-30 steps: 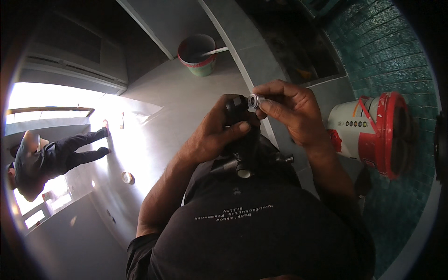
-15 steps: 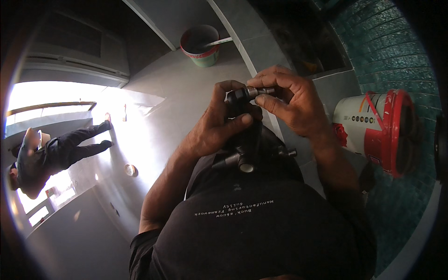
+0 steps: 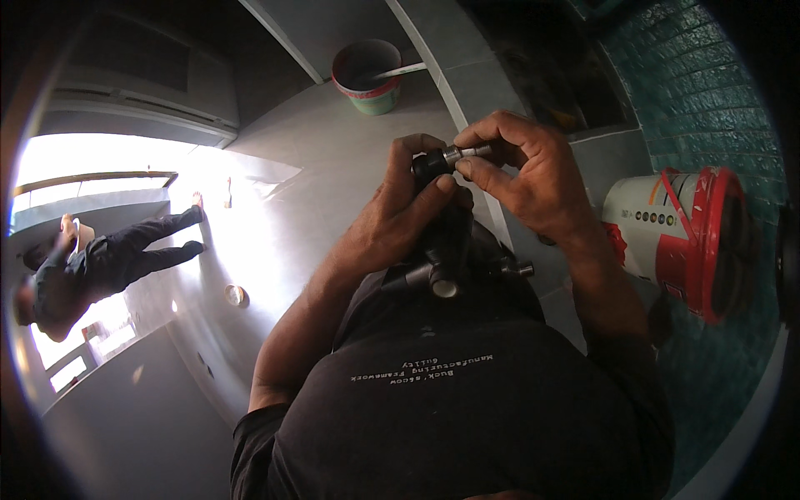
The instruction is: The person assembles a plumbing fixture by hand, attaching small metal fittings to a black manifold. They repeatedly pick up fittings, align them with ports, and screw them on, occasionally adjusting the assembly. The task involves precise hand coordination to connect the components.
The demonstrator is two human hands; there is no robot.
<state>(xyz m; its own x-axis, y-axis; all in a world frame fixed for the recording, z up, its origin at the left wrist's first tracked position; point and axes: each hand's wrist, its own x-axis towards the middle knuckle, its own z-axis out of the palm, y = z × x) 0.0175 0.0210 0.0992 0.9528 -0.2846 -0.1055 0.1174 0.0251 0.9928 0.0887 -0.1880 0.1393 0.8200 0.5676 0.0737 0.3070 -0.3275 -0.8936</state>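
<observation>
Left grip [image 3: 390, 220] shifted its thumb up, curled round black cylindrical-nosed tool [image 3: 427, 170] | right grip [image 3: 535, 177] pinching narrow silver metal fitting [image 3: 453, 155] at nose, between grips | slackened pinch could drop it

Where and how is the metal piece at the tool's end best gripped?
Probably by its narrow outer end, pinched from the person's right. The metal piece is slim there and points right, out of the dark tool; the left hand wraps the tool, blocking the other side, and the right hand is at that end.
</observation>
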